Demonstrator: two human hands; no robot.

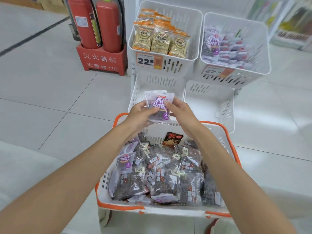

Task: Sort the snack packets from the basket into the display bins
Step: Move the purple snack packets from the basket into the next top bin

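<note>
Purple packet [158, 105] pinched between left hand [141, 114] and right hand [181, 112], raised above basket [118, 206], short of purple bin [263, 71]. Probably light, crinkly, slippery film; possibly two packets stacked. Best gripped at sealed edges, not squeezed mid-body.

Pale glossy floor tiles [55, 92] with thin grey grout lines fill most of the frame, crossed by a dark stripe at upper left. Two red fire extinguishers [96, 22] stand in a red stand [103, 60] at upper centre-left. Blurred store shelving [290, 22] occupies the upper right corner.
</note>
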